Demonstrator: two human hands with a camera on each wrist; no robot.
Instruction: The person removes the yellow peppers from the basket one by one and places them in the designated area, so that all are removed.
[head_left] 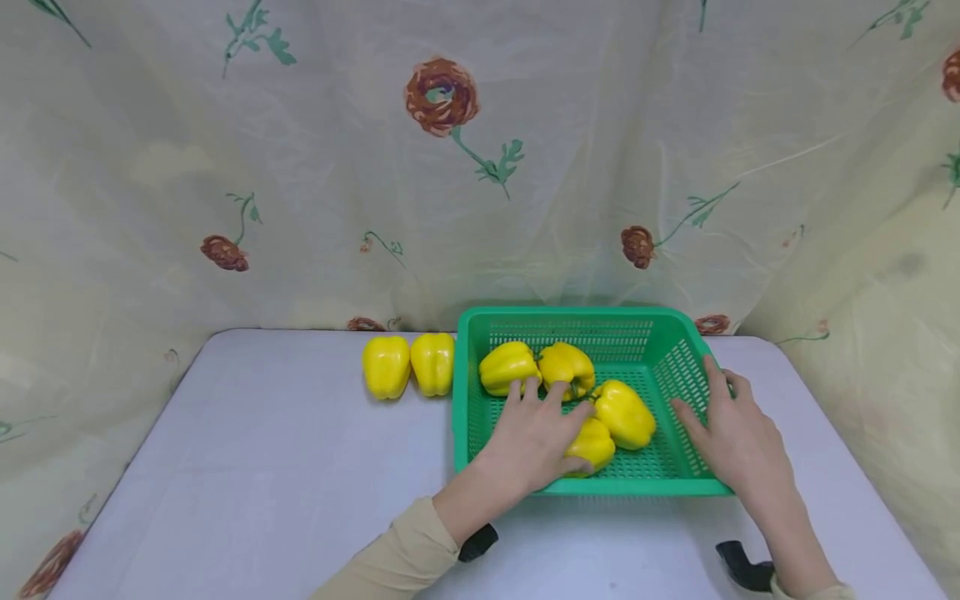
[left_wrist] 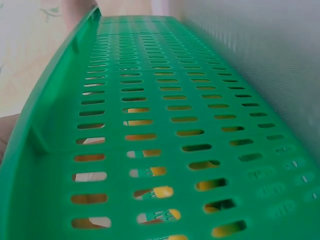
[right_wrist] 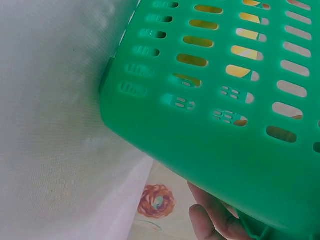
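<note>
A green plastic basket (head_left: 577,486) with slotted walls holds several yellow bell peppers (head_left: 624,415). My left hand (head_left: 528,437) reaches over its near left side, fingers spread above the peppers. The left thumb and index finger lie on either side of the nearest bell pepper (head_left: 595,444), which the hand partly covers. At the right end, my right hand (head_left: 738,437) grips the basket rim, thumb on the inner side and fingers outside. Fingertips (right_wrist: 212,215) show beyond the basket edge in the right wrist view. The left wrist view shows mainly the slotted basket wall (left_wrist: 165,120).
Two more yellow bell peppers (head_left: 408,365) stand side by side just left of the basket. All sits on a white-covered table (head_left: 285,467), with a flower-printed curtain (head_left: 337,167) behind it and to the sides.
</note>
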